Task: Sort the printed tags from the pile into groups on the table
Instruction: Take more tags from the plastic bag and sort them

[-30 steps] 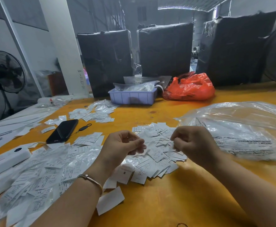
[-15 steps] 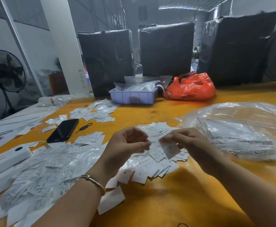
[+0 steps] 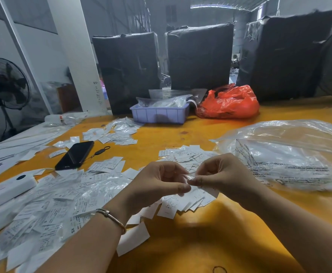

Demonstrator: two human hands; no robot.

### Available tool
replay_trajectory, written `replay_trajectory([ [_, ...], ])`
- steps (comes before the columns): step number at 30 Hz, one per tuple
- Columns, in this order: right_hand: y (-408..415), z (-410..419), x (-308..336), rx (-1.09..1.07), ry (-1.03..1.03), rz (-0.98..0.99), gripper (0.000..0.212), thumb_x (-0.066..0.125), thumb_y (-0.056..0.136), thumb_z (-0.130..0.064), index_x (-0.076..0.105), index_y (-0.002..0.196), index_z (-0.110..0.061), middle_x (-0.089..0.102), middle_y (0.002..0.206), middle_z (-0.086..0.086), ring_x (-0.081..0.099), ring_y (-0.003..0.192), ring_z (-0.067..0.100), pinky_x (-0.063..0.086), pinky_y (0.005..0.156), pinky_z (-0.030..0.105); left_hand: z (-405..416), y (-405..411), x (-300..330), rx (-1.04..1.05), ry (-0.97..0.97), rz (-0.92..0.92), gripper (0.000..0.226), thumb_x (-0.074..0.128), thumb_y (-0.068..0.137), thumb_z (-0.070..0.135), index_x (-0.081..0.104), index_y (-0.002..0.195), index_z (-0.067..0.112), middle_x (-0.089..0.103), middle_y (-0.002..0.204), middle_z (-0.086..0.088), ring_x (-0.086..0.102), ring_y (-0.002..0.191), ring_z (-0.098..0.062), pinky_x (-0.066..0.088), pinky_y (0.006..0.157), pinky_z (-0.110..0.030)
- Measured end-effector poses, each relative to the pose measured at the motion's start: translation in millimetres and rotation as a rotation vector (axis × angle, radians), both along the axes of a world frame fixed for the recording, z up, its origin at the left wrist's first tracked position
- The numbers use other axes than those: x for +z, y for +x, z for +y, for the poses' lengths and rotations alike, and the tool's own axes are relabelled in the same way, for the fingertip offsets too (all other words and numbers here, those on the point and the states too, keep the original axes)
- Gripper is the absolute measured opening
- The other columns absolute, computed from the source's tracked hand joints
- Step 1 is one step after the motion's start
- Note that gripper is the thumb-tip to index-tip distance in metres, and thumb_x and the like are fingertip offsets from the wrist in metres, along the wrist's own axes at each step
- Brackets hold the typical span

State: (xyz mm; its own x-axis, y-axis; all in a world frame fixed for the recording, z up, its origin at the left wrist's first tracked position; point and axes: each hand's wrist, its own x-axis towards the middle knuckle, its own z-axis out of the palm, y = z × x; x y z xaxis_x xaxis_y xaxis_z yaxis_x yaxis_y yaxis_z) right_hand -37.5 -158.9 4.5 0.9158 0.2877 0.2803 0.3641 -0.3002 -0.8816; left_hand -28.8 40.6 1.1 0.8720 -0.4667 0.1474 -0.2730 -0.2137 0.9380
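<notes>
Worktop: the yellow worktop (image 3: 230,229) carries everything; bare surface shows near and to the right.
Clear bag: a large crinkled plastic bag (image 3: 291,154) with printed text lies on the right, just beside the hands.
Left spread: a broad pile of tags (image 3: 49,203), many in clear sleeves, covers the near left; the left forearm passes over its edge.
Middle group: a fanned group of white tags (image 3: 182,201) lies directly under the hands, reaching to the far side of them.
Far group: a smaller group (image 3: 117,133) sits far left of centre, in front of the lilac tray (image 3: 159,115).
Phone: a dark phone (image 3: 75,155) lies between the far group and the left spread.
Left hand: the left hand (image 3: 159,186) has curled fingers, thumb and forefinger pinching one end of a small tag.
Right hand: the right hand (image 3: 223,177) is curled the same way, pinching the other end.
Held tag: the tag (image 3: 190,175) is held above the middle group, between both hands; its print cannot be read.
Step in hand: probably separating or reading one tag before placing it.
Doing it well: pinch only the edges, turn the print up toward the eyes, and make sure a single tag is held, since thin ones can cling together. Lay it squarely on its matching group, clear of the unsorted spread.
</notes>
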Motion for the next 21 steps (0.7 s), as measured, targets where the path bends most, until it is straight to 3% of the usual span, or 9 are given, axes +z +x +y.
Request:
replay_trajectory([
  [4, 1.6, -1.3, 2.2, -0.01, -0.054, 0.047, 0.016, 0.084, 0.067, -0.025, 0.076, 0.066, -0.011, 0.068, 0.06, 0.009, 0.055, 0.054, 0.008, 0.042, 0.052, 0.021, 1.4, -0.6, 1.1, 0.014, 0.064, -0.052, 0.013, 0.071, 0.083, -0.003, 0.07, 0.097, -0.002, 0.075, 0.082, -0.013, 0.071, 0.072, -0.019, 0.054, 0.065, -0.023],
  [7, 0.4, -2.6, 5.0, 0.031, -0.005, 0.085, 0.028, 0.081, 0.062, -0.035, 0.078, 0.075, -0.011, 0.071, 0.07, 0.013, 0.058, 0.06, 0.009, 0.043, 0.055, 0.019, 4.4, 0.0, 3.1, -0.002, 0.112, -0.038, 0.008, 0.069, 0.086, -0.002, 0.071, 0.094, -0.001, 0.076, 0.082, -0.013, 0.073, 0.071, -0.023, 0.055, 0.064, -0.026],
  [10, 1.2, -5.1, 7.5, 0.049, 0.08, 0.101, 0.012, 0.078, 0.073, -0.014, 0.078, 0.085, -0.014, 0.074, 0.08, 0.005, 0.066, 0.071, 0.014, 0.049, 0.064, 0.02, 4.3, 0.2, 2.8, 0.018, 0.109, -0.001, 0.008, 0.071, 0.086, 0.004, 0.069, 0.091, -0.003, 0.076, 0.081, -0.013, 0.074, 0.072, -0.026, 0.056, 0.062, -0.026],
  [12, 0.8, -5.5, 7.1, 0.043, 0.104, 0.079, 0.018, 0.077, 0.073, -0.003, 0.077, 0.088, -0.013, 0.075, 0.082, 0.003, 0.069, 0.075, 0.015, 0.054, 0.067, 0.021, 3.5, 0.3, 0.9, 0.032, 0.109, 0.011, 0.01, 0.071, 0.086, 0.005, 0.068, 0.091, -0.003, 0.076, 0.082, -0.013, 0.074, 0.074, -0.027, 0.057, 0.062, -0.026],
  [16, -1.8, -2.4, 5.5, 0.012, 0.084, 0.021, 0.019, 0.075, 0.073, 0.005, 0.076, 0.088, -0.007, 0.074, 0.08, 0.008, 0.066, 0.072, 0.016, 0.053, 0.069, 0.031, 1.2, -0.2, -1.4, 0.021, 0.145, 0.017, 0.012, 0.072, 0.086, 0.012, 0.069, 0.09, 0.001, 0.077, 0.083, -0.011, 0.075, 0.074, -0.025, 0.057, 0.063, -0.026],
  [21, -1.9, -1.2, 8.3, -0.008, 0.09, -0.034, 0.017, 0.069, 0.08, 0.002, 0.077, 0.084, -0.012, 0.074, 0.078, 0.004, 0.066, 0.07, 0.011, 0.052, 0.062, 0.021, -1.5, 0.2, -1.7, 0.028, 0.159, -0.014, 0.014, 0.068, 0.089, 0.016, 0.074, 0.095, 0.004, 0.077, 0.081, -0.006, 0.073, 0.067, -0.019, 0.055, 0.059, -0.023],
])
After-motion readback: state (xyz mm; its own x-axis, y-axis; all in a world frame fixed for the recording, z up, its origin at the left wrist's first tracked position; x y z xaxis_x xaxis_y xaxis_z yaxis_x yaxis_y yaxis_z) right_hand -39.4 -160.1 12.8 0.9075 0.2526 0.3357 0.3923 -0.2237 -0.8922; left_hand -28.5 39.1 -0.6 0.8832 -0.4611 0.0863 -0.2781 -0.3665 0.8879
